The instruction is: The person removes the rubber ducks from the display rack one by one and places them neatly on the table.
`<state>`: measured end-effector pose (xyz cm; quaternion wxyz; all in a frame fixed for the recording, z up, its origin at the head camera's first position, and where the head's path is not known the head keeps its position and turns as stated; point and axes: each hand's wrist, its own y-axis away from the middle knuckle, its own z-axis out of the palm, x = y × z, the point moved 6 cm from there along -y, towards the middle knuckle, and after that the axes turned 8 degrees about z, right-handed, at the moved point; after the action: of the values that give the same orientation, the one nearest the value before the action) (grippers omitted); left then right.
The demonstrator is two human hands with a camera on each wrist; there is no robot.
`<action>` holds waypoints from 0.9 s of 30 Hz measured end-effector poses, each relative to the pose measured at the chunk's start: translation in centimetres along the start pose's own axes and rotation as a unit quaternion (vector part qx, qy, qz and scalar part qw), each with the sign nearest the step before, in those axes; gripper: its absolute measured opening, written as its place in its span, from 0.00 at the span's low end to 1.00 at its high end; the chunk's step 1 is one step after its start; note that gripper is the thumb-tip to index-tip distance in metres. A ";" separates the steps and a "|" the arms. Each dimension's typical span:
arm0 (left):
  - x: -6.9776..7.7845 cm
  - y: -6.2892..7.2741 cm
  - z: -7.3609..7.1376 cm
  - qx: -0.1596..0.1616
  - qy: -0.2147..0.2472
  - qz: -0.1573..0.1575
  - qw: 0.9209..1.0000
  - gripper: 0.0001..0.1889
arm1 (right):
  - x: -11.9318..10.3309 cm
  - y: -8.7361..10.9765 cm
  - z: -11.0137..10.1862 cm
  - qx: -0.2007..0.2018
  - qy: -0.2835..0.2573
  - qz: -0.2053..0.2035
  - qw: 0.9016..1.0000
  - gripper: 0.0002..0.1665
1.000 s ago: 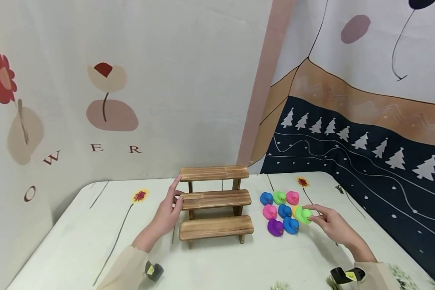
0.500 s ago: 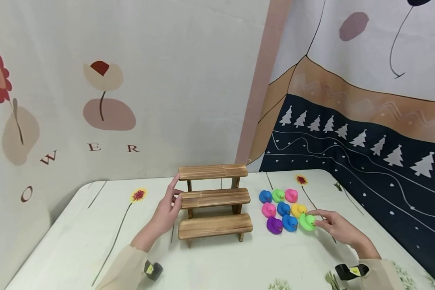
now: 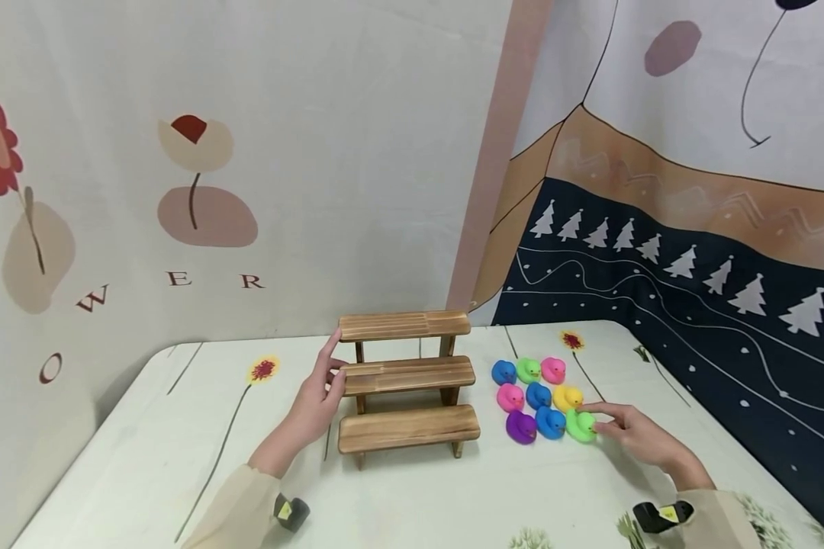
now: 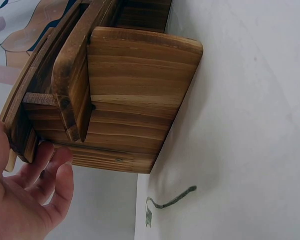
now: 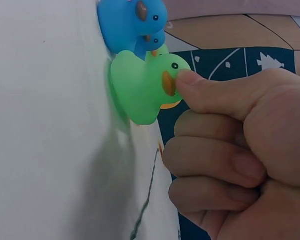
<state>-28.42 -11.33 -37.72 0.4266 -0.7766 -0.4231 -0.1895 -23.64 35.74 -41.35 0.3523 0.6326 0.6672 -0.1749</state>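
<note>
A three-tier wooden shelf stands mid-table. At its left end, my left hand grips the shelf, index finger by the top tier and thumb by the middle one. The left wrist view shows my curled left fingers at the shelf's edge. Right of the shelf, my right hand pinches the head of a light green rubber duck. That duck sits at the front right corner of a group, with my thumb against its head in the right wrist view. Behind it sits a yellow duck.
Beside the green duck are a blue duck and a purple duck. A pink duck and several more stand behind in rows. The white table meets a printed cloth backdrop.
My right hand has brought the light green duck from over the yellow duck toward the front, down into the near row. My left hand has stayed at the shelf.
</note>
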 end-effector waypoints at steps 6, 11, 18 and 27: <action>0.1 -0.1 -0.1 0.002 0.002 0.004 1.000 0.34 | -0.3 0.0 -0.1 0.012 0.025 0.004 1.000 0.22; -0.1 0.6 -0.3 0.003 -0.002 -0.011 1.000 0.34 | -0.5 -0.4 0.0 0.006 0.047 0.010 0.999 0.23; 0.1 0.9 -1.0 0.009 -0.016 -0.009 1.000 0.34 | -1.1 -0.8 0.0 -0.009 0.039 0.008 0.999 0.25; 0.3 0.2 -0.9 0.006 -0.020 0.016 1.000 0.34 | -2.0 -1.0 -0.3 0.032 0.027 -0.017 0.999 0.20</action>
<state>-28.06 -12.00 -37.14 0.4253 -0.7845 -0.4202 -0.1646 -24.79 34.39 -40.01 0.3104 0.6366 0.6813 -0.1848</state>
